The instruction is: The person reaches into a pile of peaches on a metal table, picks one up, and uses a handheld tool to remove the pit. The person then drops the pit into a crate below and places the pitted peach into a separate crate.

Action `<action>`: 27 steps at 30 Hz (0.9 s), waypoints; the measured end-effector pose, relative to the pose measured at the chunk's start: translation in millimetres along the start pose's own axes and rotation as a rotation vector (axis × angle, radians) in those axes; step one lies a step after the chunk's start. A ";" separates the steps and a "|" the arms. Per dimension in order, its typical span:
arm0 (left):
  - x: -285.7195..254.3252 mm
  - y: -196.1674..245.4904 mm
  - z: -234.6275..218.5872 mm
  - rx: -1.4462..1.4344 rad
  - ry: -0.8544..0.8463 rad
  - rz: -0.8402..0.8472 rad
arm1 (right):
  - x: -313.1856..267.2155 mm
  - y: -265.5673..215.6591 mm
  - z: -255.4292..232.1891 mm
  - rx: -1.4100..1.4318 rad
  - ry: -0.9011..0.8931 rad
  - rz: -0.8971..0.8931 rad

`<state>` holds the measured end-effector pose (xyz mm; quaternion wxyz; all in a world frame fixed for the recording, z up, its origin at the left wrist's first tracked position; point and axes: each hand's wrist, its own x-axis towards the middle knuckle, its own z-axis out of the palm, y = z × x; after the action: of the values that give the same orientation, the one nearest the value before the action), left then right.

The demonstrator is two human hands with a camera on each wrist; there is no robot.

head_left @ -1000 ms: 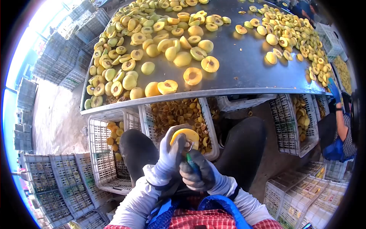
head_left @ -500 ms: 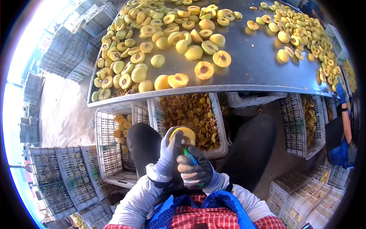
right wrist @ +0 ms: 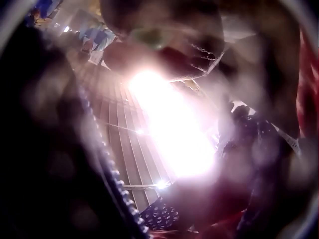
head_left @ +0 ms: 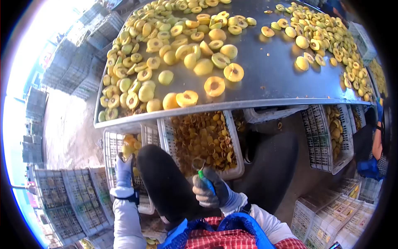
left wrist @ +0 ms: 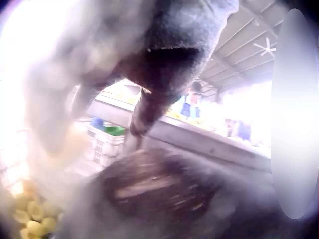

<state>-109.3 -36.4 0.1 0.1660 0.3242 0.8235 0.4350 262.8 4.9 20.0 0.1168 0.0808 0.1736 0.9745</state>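
My left hand [head_left: 124, 171], in a grey-coated glove, reaches over the white crate [head_left: 108, 166] on the left, its fingers spread beside the yellow peach halves [head_left: 132, 143] inside. In the left wrist view the fingers hang apart, with a pale yellow blur [left wrist: 75, 144] near them. My right hand [head_left: 211, 191] grips a pitting tool [head_left: 202, 175] by its green and blue handle, above my lap. The tool's metal loop points up, overlapping the middle crate [head_left: 237, 166] of brown peach scraps [head_left: 203, 141]. Glare and blur hide most of the right wrist view.
A metal table [head_left: 265, 74] stands ahead, with peach halves [head_left: 157, 54] heaped at left and more [head_left: 327, 37] at right. Crates [head_left: 327, 137] stand under its edge, and stacked crates [head_left: 62, 199] flank me. Another person's arm [head_left: 377, 143] shows at far right.
My left hand has left my right hand with the peach half and moved left over the left crate. The right hand stays above my lap with the pitting tool.
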 end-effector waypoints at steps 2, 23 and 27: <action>-16.3 93.2 38.3 0.319 0.038 0.443 | 3.6 -6.4 3.5 -0.090 0.115 -0.008; -56.0 245.8 157.9 -0.050 -1.265 0.370 | -10.2 -67.4 38.4 -0.955 0.849 -0.803; -94.8 229.2 153.4 -0.743 -1.093 -0.221 | -8.0 -51.8 46.6 -0.547 0.814 -0.981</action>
<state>134.8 87.0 101.3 0.7035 0.3332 0.4447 0.4432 290.0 65.0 43.8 0.4858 -0.4112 -0.0317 0.7706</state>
